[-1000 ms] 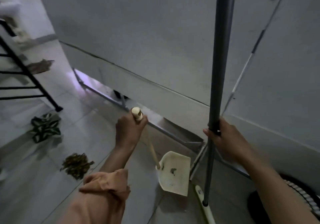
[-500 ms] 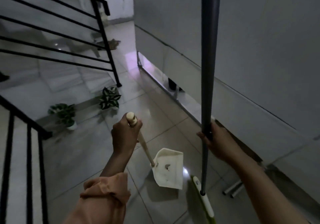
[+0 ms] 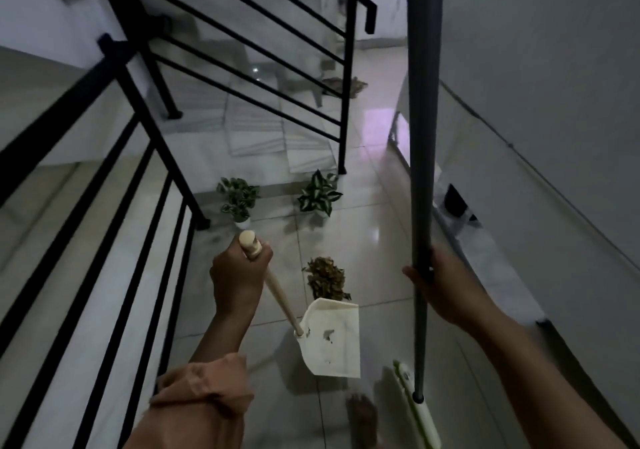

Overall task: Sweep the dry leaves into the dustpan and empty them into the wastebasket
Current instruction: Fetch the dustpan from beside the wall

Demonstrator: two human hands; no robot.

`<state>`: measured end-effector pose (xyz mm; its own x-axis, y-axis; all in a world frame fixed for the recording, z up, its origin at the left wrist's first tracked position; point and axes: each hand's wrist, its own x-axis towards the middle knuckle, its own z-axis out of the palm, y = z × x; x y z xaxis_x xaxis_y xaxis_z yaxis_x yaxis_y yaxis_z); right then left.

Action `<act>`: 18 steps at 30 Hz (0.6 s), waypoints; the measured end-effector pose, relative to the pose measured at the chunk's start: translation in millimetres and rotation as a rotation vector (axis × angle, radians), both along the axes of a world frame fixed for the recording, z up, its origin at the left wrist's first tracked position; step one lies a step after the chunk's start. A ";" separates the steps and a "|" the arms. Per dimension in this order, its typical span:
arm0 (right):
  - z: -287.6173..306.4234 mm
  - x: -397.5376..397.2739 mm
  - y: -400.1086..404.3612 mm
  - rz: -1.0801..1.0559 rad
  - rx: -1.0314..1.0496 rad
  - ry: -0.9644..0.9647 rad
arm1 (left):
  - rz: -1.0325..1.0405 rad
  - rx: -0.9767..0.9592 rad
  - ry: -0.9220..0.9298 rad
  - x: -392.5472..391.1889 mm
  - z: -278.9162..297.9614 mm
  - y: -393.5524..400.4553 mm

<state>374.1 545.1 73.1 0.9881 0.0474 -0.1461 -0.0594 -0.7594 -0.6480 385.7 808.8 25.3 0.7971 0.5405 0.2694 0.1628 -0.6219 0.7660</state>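
A small heap of dry brown leaves [image 3: 326, 278] lies on the pale tiled floor, just beyond the dustpan. My left hand [image 3: 239, 275] is closed around the top of the dustpan's long cream handle [image 3: 277, 296]. The white dustpan [image 3: 334, 339] hangs tilted just above the floor, a few leaf bits stuck inside it. My right hand [image 3: 440, 282] grips the broom's grey pole [image 3: 420, 171], which stands nearly upright. The broom's green and white head [image 3: 417, 410] is at the floor to the right of the dustpan. No wastebasket is in view.
Black stair railings [image 3: 145, 157] run along the left and across the back. Two small potted plants [image 3: 239, 199] [image 3: 319, 194] stand on the floor beyond the leaves. A grey wall [image 3: 536, 102] closes the right side. A doormat [image 3: 344, 86] lies further back. My bare foot [image 3: 362, 417] is near the bottom.
My view has swung left, away from the wall, toward the stairs. The leaf heap has come into view just ahead of the dustpan. Both hands keep their grips.
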 end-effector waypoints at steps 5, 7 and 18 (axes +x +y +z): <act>-8.0 63.9 4.1 0.130 -0.041 -0.013 | 0.123 0.011 0.033 30.0 -2.2 18.4; -11.8 91.0 2.8 0.167 -0.050 -0.014 | 0.168 0.020 0.037 45.1 -2.0 24.5; -35.5 199.5 7.8 0.257 -0.092 0.053 | 0.323 0.025 0.065 118.4 -16.0 49.0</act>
